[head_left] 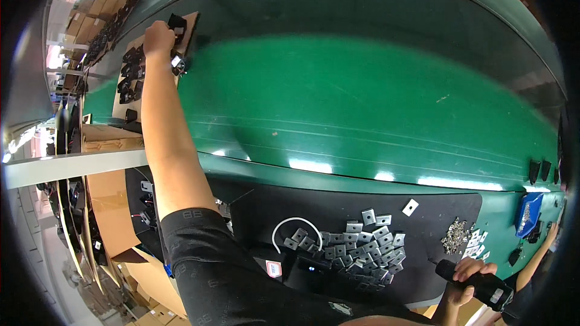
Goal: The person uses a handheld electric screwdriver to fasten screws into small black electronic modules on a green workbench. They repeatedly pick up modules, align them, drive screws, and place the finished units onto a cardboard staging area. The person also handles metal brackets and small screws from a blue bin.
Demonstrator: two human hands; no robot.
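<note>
My left arm stretches far out to the upper left, where my left hand (159, 40) is closed at a black plastic part (177, 23); the fingertips are partly hidden. That hand is over a tan board (188, 29) bearing several black parts (130, 72). Another small dark part with a white patch (177, 63) lies at the board's right edge, beside my wrist. At the lower right, my right hand (465, 282) is wrapped round a black power screwdriver (483, 287), its thin tip pointing up and left, near the pile of small metal pieces (457, 236).
A black mat (266, 205) holds a heap of square metal plates (365, 247), a white curved cable (296, 220) and a dark box (309, 267). A blue bin (529, 214) stands at right, near another person's arm (541, 253). A green surface (362, 102) spans beyond; a grey bar (78, 168) and cardboard box (109, 205) are left.
</note>
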